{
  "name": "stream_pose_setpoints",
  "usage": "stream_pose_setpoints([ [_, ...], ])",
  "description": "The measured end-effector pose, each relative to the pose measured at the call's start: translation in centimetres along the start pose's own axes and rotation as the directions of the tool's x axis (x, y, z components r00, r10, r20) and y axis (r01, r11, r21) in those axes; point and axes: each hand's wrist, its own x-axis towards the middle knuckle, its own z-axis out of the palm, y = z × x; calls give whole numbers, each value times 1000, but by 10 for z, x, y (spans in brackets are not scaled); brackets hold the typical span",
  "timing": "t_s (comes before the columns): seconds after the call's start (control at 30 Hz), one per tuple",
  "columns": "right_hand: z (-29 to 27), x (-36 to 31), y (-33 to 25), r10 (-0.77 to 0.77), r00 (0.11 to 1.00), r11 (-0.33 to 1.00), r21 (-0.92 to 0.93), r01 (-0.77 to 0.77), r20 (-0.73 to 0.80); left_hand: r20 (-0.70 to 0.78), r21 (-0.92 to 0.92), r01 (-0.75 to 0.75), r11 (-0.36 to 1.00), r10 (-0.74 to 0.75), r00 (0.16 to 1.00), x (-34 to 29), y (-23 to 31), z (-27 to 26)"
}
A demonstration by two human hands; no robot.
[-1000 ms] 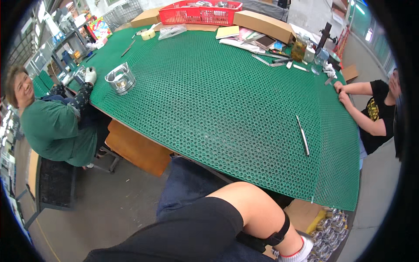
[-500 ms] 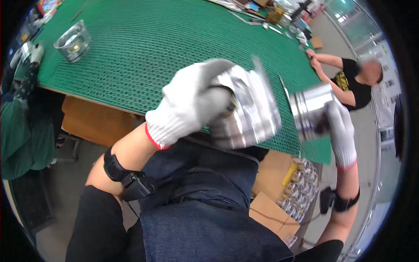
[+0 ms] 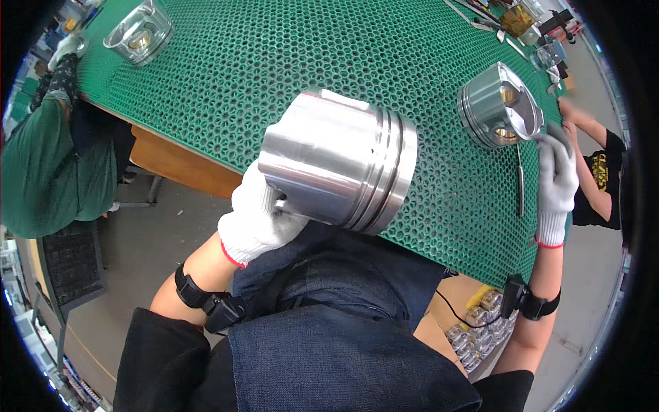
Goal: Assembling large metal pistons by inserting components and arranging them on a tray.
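A large shiny metal piston (image 3: 336,161) is held up over the front edge of the green mat, tilted on its side with its ring grooves to the right. My left hand (image 3: 254,216), in a white knit glove, is closed on it from below; the piston hides most of the fingers. On the right of the mat stands a second piston (image 3: 480,103), its hollow side with a brass-coloured pin bore showing. My gloved right hand (image 3: 557,175) is beside it, fingers stretched out, the tips at or touching its rim. A third piston (image 3: 141,34) stands at the far left.
The green perforated mat (image 3: 288,55) covers the bench. A thin metal rod (image 3: 520,182) lies near my right hand. Jars (image 3: 522,20) and tools crowd the far right. Below the bench, a carton holds several pistons (image 3: 477,336). Co-workers are at the left (image 3: 41,165) and right (image 3: 597,172).
The piston from my right hand now rests on the mat, and those fingers have loosened. The piston in my left hand has turned, showing its smooth outer wall. My view has shifted.
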Motion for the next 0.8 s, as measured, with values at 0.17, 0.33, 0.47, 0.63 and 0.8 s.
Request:
stream_pose_setpoints([
  [0.17, 29, -55, 41, 492, 807, 859, -334, -389, 326, 272, 11, 475, 880, -460, 846, 79, 77, -39],
  [0.33, 33, -58, 36, 389, 868, 838, -510, -194, 309, 420, -827, 516, 223, -365, 831, 96, 50, -51],
  [0.47, 18, -76, 26, 554, 769, 765, -559, -319, 319, 104, -272, 489, 829, -480, 871, 79, 41, -42],
  [0.63, -3, -91, -3, 715, 663, 580, 340, -740, 222, 103, -236, 280, 930, -263, 959, 102, 36, -16],
  [0.8, -44, -95, -119, 539, 517, 177, 511, -841, 665, -56, 369, -252, 895, 292, 955, 114, 57, -32],
])
